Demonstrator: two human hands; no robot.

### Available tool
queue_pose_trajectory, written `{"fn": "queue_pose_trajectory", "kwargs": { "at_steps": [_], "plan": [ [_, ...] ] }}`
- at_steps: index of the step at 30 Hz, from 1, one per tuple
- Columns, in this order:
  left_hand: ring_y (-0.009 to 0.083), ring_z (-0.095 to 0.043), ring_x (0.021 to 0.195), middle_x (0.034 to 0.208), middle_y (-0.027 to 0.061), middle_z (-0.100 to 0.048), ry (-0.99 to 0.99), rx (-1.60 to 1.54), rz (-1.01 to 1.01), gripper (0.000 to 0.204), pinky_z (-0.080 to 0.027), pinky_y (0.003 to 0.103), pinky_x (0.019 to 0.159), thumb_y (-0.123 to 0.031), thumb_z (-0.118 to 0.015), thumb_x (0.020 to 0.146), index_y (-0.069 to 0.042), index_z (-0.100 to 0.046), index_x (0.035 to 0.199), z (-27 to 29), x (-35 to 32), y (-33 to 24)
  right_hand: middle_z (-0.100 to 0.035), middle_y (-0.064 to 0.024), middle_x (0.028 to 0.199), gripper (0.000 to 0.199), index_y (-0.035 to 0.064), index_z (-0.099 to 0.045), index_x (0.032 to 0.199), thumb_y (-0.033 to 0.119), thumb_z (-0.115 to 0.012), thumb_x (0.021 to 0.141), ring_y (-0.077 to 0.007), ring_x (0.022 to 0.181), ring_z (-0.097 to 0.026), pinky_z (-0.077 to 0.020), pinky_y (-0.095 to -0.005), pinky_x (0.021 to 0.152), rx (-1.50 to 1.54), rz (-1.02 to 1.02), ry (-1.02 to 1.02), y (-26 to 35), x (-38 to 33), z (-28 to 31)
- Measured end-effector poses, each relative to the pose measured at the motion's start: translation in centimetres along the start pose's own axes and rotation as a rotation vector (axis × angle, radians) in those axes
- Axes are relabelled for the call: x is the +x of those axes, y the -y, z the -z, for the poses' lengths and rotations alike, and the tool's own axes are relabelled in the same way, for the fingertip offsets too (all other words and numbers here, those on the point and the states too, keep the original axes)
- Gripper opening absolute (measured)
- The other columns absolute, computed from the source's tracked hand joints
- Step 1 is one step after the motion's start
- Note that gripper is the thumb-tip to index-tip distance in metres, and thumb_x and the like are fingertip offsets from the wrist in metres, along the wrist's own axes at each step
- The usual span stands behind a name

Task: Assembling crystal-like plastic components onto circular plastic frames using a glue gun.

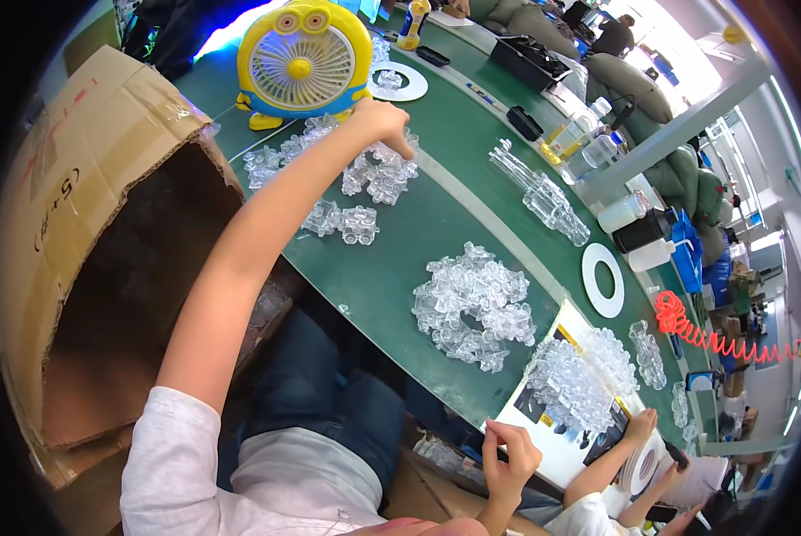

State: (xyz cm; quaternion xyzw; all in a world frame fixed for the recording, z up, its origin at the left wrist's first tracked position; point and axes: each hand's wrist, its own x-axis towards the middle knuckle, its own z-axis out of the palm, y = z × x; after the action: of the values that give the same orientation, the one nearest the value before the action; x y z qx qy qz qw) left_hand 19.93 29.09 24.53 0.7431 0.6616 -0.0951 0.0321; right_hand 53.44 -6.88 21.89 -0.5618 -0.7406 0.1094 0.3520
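My left arm stretches across the green table to the yellow fan (299, 69). My left hand (384, 127) hangs by the fan's foot, over a loose pile of clear plastic parts (382, 179). Its thumb points down and the other fingers are mostly hidden, so whether it grips a part does not show. Close to the table's front edge is my right hand (511, 460), thumb and fingertips pinched together; anything between them is too small to make out. A larger heap of clear plastic parts (472, 304) lies on the table between my hands.
A big cardboard box (105, 179) stands open at my left. To the right, another person's hand (637, 427) works beside more clear parts (570, 384). White rings (604, 281), bottles (588, 156) and a coiled red hose (686, 326) are farther back.
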Motion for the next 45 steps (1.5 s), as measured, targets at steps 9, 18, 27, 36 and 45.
{"fn": "queue_pose_trajectory", "kwargs": {
  "at_steps": [9, 18, 27, 36, 45],
  "plan": [
    [0.0273, -0.045, 0.121, 0.137, 0.0125, -0.041, 0.422, -0.056, -0.054, 0.101, -0.04, 0.037, 0.097, -0.073, -0.063, 0.057, -0.009, -0.042, 0.133, -1.6, 3.5, 2.3, -0.062, -0.0092, 0.066, 0.017, 0.0044, -0.065, 0.081, -0.004, -0.066, 0.067, -0.021, 0.055, -0.06, -0.0446, -0.0276, 0.049, -0.017, -0.012, -0.003, -0.3, -0.3, 0.1],
    [0.0283, -0.043, 0.123, 0.137, 0.0125, -0.041, 0.374, -0.108, -0.137, 0.104, -0.037, 0.038, 0.1, -0.075, -0.061, 0.059, -0.007, -0.039, 0.134, -1.3, 2.9, 2.9, -0.062, -0.0093, 0.066, 0.016, 0.0045, -0.066, 0.081, -0.004, -0.066, 0.068, -0.0208, 0.054, -0.059, -0.0442, -0.0273, 0.049, -0.019, -0.025, -0.008, -0.6, -0.2, -0.2],
    [0.0367, -0.047, 0.114, 0.128, 0.0186, -0.043, -0.301, -0.303, -0.065, 0.079, -0.042, 0.043, 0.092, -0.062, -0.062, 0.069, -0.015, -0.043, 0.129, -1.2, -5.4, 0.6, -0.062, -0.0112, 0.069, 0.016, -0.0003, -0.064, 0.083, -0.009, -0.062, 0.07, -0.0166, 0.053, -0.058, -0.0442, -0.024, 0.049, -0.015, -0.003, 0.014, -0.9, -0.4, 0.0],
    [0.0338, -0.045, 0.114, 0.124, 0.0149, -0.045, -0.854, -0.367, -0.222, 0.046, -0.038, 0.042, 0.095, -0.031, -0.063, 0.082, -0.012, -0.05, 0.121, -10.6, -8.7, 1.0, -0.062, -0.0104, 0.067, 0.017, 0.0018, -0.065, 0.082, -0.007, -0.065, 0.068, -0.0181, 0.053, -0.058, -0.0452, -0.0256, 0.049, -0.004, -0.072, 0.025, -1.2, -0.2, -0.5],
    [0.0324, -0.04, 0.121, 0.129, 0.0133, -0.044, -0.933, -0.449, -0.29, 0.039, -0.032, 0.042, 0.1, -0.025, -0.058, 0.086, -0.009, -0.051, 0.121, -11.7, -9.4, 1.6, -0.061, -0.0095, 0.067, 0.015, 0.0015, -0.065, 0.082, -0.006, -0.064, 0.069, -0.018, 0.052, -0.058, -0.0445, -0.0258, 0.049, -0.041, -0.1, 0.06, -1.0, -0.5, -0.8]
  ]
}}
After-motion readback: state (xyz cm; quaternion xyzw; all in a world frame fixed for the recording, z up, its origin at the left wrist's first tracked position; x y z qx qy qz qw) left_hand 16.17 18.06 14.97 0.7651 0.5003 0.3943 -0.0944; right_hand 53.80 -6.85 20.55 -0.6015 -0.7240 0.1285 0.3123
